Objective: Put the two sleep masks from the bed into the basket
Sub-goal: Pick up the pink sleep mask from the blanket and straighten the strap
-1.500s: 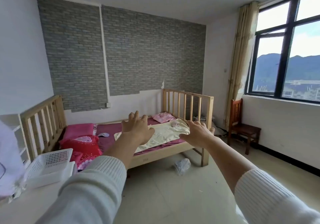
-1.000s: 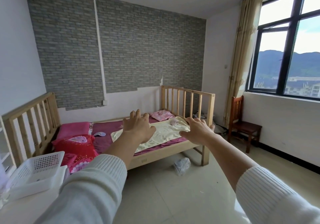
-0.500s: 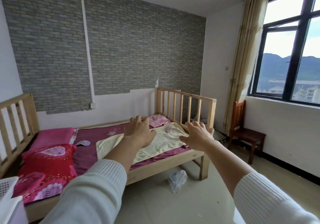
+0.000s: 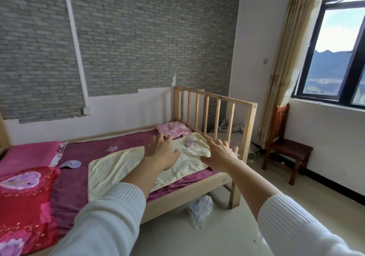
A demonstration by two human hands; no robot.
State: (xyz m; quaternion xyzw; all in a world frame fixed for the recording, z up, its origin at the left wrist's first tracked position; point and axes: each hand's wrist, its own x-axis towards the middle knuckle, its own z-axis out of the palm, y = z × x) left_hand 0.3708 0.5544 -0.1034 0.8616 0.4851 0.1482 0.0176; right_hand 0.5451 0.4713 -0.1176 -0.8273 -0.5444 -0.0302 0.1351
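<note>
Over the wooden bed point(image 4: 201, 188), both hands reach out empty, fingers spread.

On the yellow towel point(image 4: 126, 168) near the foot rail lies a pink sleep mask point(image 4: 190, 142), between and just beyond the left hand point(image 4: 161, 151) and right hand point(image 4: 221, 154), touched by neither. Well apart, a purple sleep mask point(image 4: 70, 164) rests on the maroon sheet point(image 4: 94, 147) beside the pink pillow point(image 4: 29, 155).

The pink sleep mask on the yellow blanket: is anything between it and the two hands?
Nothing visible blocks it. The pink sleep mask lies uncovered on the yellow blanket, beyond both open hands, between the left hand and the right hand.
</note>
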